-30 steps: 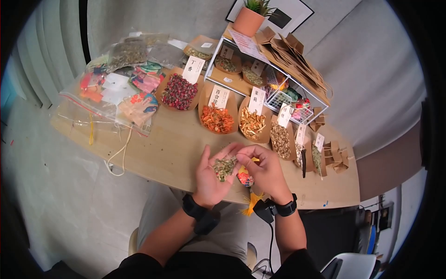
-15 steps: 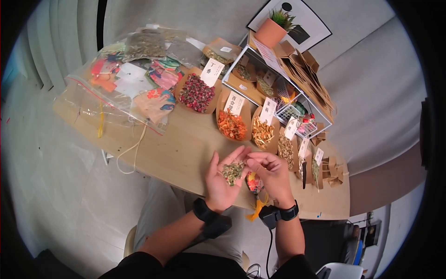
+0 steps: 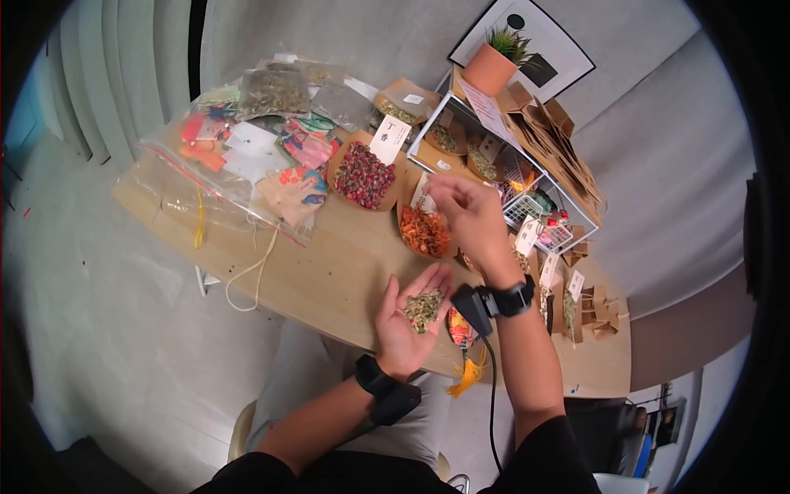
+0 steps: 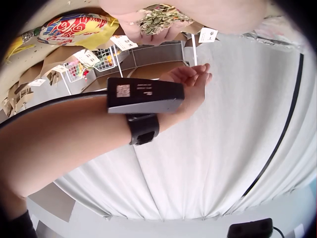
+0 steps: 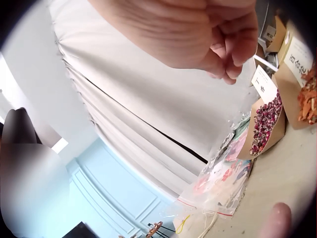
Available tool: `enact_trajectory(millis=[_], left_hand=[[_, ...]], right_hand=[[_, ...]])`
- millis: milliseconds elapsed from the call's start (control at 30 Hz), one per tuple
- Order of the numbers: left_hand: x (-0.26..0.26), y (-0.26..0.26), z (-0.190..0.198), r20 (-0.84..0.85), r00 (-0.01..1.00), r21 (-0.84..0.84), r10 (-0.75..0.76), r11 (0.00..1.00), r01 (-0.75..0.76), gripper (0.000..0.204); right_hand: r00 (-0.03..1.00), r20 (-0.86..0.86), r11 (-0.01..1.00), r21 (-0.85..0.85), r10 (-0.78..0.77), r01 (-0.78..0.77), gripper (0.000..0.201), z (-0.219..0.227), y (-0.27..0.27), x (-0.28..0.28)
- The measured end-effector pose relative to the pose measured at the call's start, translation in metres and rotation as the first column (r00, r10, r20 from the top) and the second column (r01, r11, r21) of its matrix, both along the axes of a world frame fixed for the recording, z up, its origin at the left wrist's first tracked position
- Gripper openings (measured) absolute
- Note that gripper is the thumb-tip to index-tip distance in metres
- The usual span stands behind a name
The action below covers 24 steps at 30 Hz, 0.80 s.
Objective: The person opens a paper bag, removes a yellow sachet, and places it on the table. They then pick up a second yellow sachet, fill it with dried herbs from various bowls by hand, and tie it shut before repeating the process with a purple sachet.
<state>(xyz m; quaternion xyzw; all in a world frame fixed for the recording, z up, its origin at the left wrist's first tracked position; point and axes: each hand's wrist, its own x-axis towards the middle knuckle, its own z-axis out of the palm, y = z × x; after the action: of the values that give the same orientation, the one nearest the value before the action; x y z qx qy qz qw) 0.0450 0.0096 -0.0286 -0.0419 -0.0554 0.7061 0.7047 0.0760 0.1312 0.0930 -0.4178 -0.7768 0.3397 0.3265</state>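
Palm up, my left hand [image 3: 409, 325] carries a small heap of dried green herbs [image 3: 423, 309] on its nearly straight fingers; the heap also shows in the left wrist view [image 4: 161, 19]. My right hand [image 3: 475, 218] is raised above the tray of orange dried flowers [image 3: 424, 232], partly covering its label. Its fingers are loosely bent, with nothing visible between them in the right wrist view [image 5: 218, 39]. Beside the left hand on the table lies a colourful patterned pouch [image 3: 461, 329] with a yellow tassel [image 3: 469, 377].
A tray of dried red buds [image 3: 364, 176] stands left of the orange flowers. Further labelled trays run to the right. Behind them is a white-framed shelf [image 3: 428, 123] with a potted plant [image 3: 491, 67] and paper bags [image 3: 539, 132]. A clear zip bag [image 3: 173, 193] covers the table's left side.
My right hand has left the herbs in the left palm and moved up and forward over the orange flowers. The left hand stays palm up with the heap. The head view has shifted.
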Motion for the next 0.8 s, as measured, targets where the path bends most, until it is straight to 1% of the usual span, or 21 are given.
enact_trajectory(millis=[100, 200, 300, 400, 433, 533, 633, 733, 800], left_hand=[[0.002, 0.002, -0.003, 0.001, 1.000, 0.010, 0.021, 1.000, -0.021, 0.070], [0.004, 0.000, -0.002, 0.006, 1.000, -0.021, 0.012, 1.000, -0.012, 0.072], [0.000, 0.000, 0.001, -0.030, 0.999, -0.007, -0.014, 1.000, 0.014, 0.070], [0.001, 0.000, -0.003, -0.044, 0.999, 0.036, -0.028, 0.999, 0.029, 0.071], [0.001, 0.001, -0.002, -0.055, 0.998, 0.037, -0.029, 0.999, 0.031, 0.071], [0.000, -0.001, 0.000, -0.068, 0.997, 0.029, -0.033, 0.999, 0.035, 0.072], [-0.002, -0.002, 0.003, -0.051, 0.998, 0.014, -0.042, 0.999, 0.043, 0.073], [0.000, -0.001, 0.002, -0.029, 0.999, 0.003, -0.037, 0.999, 0.037, 0.074], [0.001, -0.001, 0.000, -0.031, 0.999, 0.020, -0.036, 0.999, 0.037, 0.074]], right_hand=[[0.971, 0.239, 0.995, 0.086, 0.028, -0.050, 0.016, 0.001, -0.033, 0.033], [0.944, 0.293, 0.988, -0.082, 0.152, -0.134, 0.014, -0.016, -0.058, 0.064], [0.892, 0.445, 0.990, 0.070, 0.082, -0.125, 0.016, -0.017, -0.077, 0.075], [0.861, 0.505, 0.960, 0.202, 0.067, -0.193, 0.015, -0.023, -0.081, 0.076], [0.860, 0.509, 0.958, 0.222, 0.047, -0.183, 0.014, -0.025, -0.083, 0.076], [0.888, 0.457, 0.948, 0.254, 0.058, -0.193, 0.013, -0.024, -0.085, 0.076], [0.945, 0.327, 0.993, 0.097, 0.028, -0.063, 0.013, -0.018, -0.094, 0.071], [0.973, 0.227, 0.997, -0.053, -0.035, 0.048, 0.015, -0.023, -0.097, 0.075], [0.992, 0.123, 0.998, -0.059, -0.024, 0.031, 0.019, -0.033, -0.095, 0.079]])
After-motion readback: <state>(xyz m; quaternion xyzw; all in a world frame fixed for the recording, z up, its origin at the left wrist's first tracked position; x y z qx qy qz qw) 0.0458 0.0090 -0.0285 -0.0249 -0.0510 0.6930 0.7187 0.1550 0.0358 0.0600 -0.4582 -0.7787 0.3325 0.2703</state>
